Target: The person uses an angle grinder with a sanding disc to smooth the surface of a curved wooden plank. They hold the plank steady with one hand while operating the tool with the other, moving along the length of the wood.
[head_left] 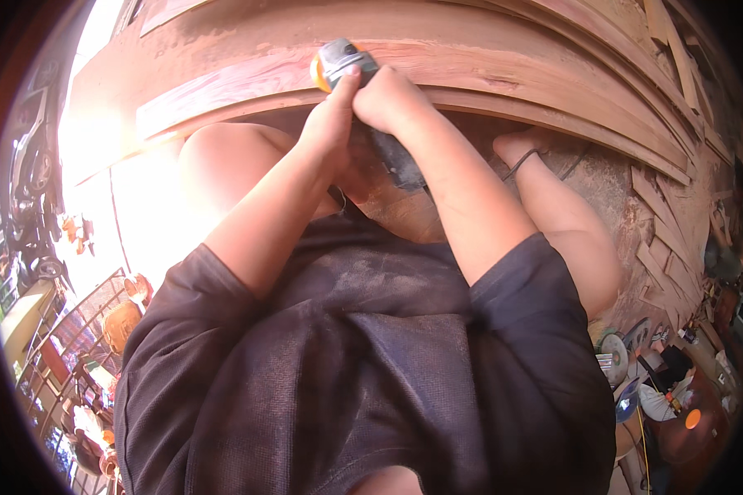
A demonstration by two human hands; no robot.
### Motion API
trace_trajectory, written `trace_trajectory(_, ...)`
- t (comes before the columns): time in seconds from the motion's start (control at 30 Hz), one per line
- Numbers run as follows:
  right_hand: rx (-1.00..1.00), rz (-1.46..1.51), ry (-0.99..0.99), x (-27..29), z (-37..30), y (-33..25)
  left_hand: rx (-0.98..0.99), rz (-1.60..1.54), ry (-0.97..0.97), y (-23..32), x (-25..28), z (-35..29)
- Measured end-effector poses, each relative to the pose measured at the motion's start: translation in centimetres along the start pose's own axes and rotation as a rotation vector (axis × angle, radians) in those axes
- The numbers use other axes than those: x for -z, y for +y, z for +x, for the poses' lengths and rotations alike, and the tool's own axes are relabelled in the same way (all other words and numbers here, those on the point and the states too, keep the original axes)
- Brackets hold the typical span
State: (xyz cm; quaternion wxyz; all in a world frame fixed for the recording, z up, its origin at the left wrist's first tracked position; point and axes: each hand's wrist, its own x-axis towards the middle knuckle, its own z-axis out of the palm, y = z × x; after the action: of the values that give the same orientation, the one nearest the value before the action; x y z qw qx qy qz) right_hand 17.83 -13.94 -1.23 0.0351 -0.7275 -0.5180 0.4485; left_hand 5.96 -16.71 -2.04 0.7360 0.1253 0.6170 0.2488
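An angle grinder (338, 56) with a grey head, a yellow-orange edge at its left and a long dark body is over a reddish wooden plank (231, 82). My right hand (388, 97) is wrapped round it just behind the head. Beside it, my left hand (332, 120) grips the tool from the left, its thumb up along the head. The grinder's dark rear end slants down toward me between my forearms. Whether the disc touches the wood cannot be made out, as the head covers it.
Long boards (586, 49) lie stacked across the far side. Wood offcuts (660, 239) are scattered on the floor at the right, above a clutter of tools and discs (615, 355). A dark cord (520, 163) passes by my right foot. A metal rack (66, 355) stands lower left.
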Motion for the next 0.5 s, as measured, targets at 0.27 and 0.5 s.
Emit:
trace_trajectory(0.27, -0.013, 0.104, 0.080, 2.6, 1.3, 8.4, -0.173, 0.286, -0.184, -3.5, -4.8, 4.6)
trace_trajectory(0.5, -0.128, 0.512, 0.310, 7.5, 0.7, 20.8, -0.251, 0.531, -0.286, -6.7, -17.2, 7.3)
